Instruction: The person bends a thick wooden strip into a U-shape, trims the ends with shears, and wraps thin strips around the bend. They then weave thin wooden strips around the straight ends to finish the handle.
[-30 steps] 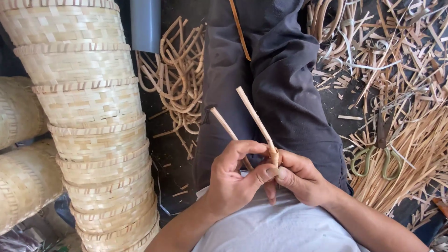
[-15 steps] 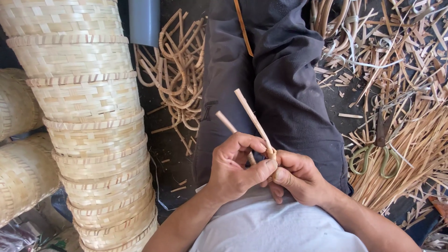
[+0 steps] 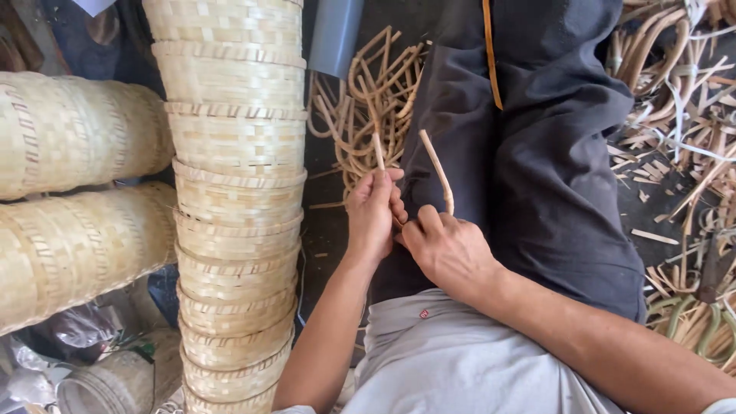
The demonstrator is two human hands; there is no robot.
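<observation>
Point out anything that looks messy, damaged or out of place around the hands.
Offcut strips and shavings lie scattered over the floor at the right. The left hand and right hand grip a bent cane strip. The stacked woven baskets look neat and undamaged.

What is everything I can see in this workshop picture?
Cane strip: one, pale tan, bent, both ends sticking up from the hands.
Stacked baskets: one tall stack, straw-coloured, left of the hands.
Side baskets: two, straw-coloured, lying at far left.
Bent cane pieces: a heap, tan, on the floor above the hands.
Cane scraps: many, pale, scattered at right.
Trousers: dark grey, over the lap.
Shirt: light grey, at the bottom.
Left hand: grips one end.
Right hand: grips the other end.
</observation>
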